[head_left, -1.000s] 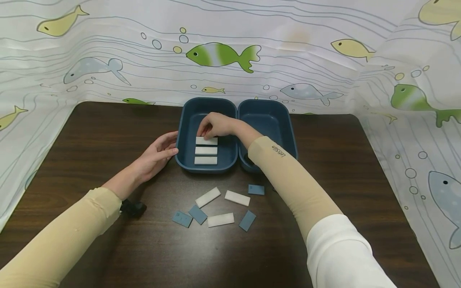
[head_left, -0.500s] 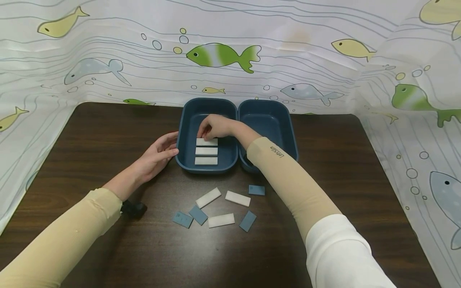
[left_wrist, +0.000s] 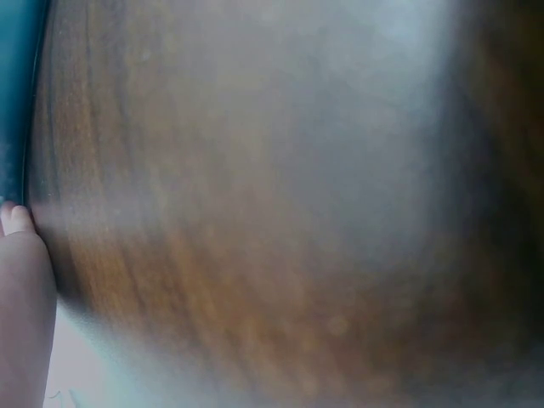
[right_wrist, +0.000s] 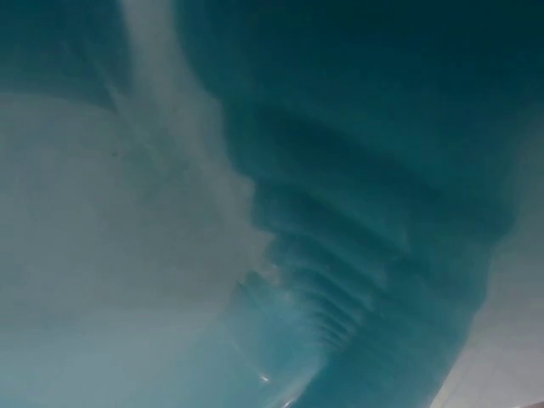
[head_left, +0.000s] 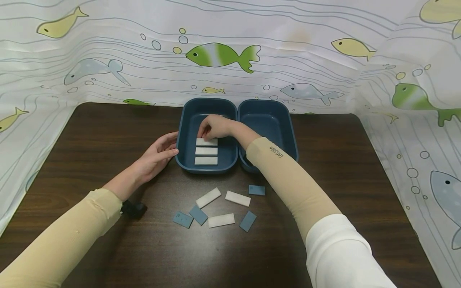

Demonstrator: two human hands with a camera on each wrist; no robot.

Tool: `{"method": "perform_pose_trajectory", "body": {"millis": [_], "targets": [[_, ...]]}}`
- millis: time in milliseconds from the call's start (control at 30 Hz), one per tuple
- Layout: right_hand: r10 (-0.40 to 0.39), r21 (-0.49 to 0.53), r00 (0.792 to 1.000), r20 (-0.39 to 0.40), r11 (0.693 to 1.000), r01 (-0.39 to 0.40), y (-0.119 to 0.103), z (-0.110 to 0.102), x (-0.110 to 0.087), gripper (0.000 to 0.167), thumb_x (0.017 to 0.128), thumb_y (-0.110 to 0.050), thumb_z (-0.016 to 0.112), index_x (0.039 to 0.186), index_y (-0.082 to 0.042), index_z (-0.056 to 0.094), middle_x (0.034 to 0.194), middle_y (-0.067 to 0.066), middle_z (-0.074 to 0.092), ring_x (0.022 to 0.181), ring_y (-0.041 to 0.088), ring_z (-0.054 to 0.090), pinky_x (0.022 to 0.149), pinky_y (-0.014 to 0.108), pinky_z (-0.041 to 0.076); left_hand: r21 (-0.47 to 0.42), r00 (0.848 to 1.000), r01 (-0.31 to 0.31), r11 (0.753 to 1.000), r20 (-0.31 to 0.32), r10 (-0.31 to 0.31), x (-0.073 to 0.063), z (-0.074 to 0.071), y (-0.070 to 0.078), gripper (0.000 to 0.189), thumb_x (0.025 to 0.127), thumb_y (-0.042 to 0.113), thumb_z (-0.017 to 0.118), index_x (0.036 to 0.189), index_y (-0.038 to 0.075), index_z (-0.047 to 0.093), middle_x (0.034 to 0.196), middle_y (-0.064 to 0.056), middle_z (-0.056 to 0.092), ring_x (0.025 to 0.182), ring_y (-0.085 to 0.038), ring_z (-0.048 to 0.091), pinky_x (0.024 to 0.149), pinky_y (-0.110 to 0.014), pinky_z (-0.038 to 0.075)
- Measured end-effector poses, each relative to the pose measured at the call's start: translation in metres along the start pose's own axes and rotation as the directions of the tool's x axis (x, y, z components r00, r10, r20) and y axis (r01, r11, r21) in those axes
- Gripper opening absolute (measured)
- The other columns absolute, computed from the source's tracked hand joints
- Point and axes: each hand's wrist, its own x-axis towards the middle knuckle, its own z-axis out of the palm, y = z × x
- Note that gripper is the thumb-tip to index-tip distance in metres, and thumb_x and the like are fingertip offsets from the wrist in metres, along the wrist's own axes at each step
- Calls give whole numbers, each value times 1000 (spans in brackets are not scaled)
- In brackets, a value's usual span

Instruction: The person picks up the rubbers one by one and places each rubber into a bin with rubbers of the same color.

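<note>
In the head view, the blue tray (head_left: 227, 152) on the left holds a row of three white rectangular tiles, with the middle tile (head_left: 206, 151) and the nearest tile (head_left: 206, 161) lying parallel. My right hand (head_left: 217, 126) reaches into this tray and pinches the farthest white tile (head_left: 210, 142) at the row's back; some fingertips are hidden. Against the tray's left outer wall rests my left hand (head_left: 157, 155), fingers loosely extended and thumb at the rim. The left wrist view catches part of that hand (left_wrist: 21, 289) beside the tray edge (left_wrist: 13, 102). Blurred blue surfaces fill the right wrist view.
A second blue tray (head_left: 268, 120) adjoins on the right, partly behind the right forearm. Nearer on the dark wooden table (head_left: 144, 256) lie three white tiles (head_left: 221, 220) and several smaller blue tiles (head_left: 247, 221). A fish-patterned sheet (head_left: 302, 64) stands behind the table.
</note>
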Motion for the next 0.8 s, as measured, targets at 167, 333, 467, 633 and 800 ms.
{"method": "perform_pose_trajectory", "body": {"millis": [167, 333, 467, 633, 800], "targets": [[4, -13, 1000, 1, 1000, -4, 0, 0, 1, 16, 102, -5, 69, 116, -3, 78, 112, 11, 73, 100, 18, 61, 91, 26, 51, -11, 1000, -5, 1000, 5, 5, 0, 0, 0, 62, 110, 9, 54, 165, 9, 27, 151, 6, 45, 137, -8, 47, 110, -16, 39], [2, -25, 1000, 0, 1000, -2, -4, -3, -1, 16, 102, -6, 70, 116, -4, 78, 113, 11, 72, 100, 18, 62, 92, 27, 52, -23, 1000, -11, 1000, 10, 12, -1, 0, 1, 62, 109, 10, 56, 165, 9, 28, 150, 6, 46, 137, -8, 47, 110, -17, 40], [-15, -14, 1000, -14, 1000, 15, -7, -8, -5, 16, 102, -6, 70, 116, -2, 77, 114, 12, 73, 101, 19, 63, 95, 29, 54, -31, 1000, -12, 999, 12, 13, -1, 0, 1, 61, 109, 10, 57, 164, 11, 30, 150, 6, 47, 137, -8, 46, 110, -17, 39], [-46, -9, 998, -33, 999, 46, -10, -16, -11, 18, 102, -6, 69, 117, -2, 77, 117, 13, 73, 105, 20, 64, 98, 31, 54, -24, 1000, -13, 1000, 13, 13, 0, -1, -1, 60, 110, 10, 55, 164, 11, 30, 150, 6, 46, 137, -8, 47, 110, -17, 39], [-68, 4, 996, -56, 998, 68, -16, -26, -20, 21, 102, -6, 70, 120, 1, 77, 119, 16, 74, 107, 23, 66, 99, 32, 55, -24, 1000, -12, 1000, 11, 13, 1, -2, -3, 60, 110, 8, 53, 164, 9, 28, 148, 8, 46, 136, -6, 48, 110, -15, 40]]}}
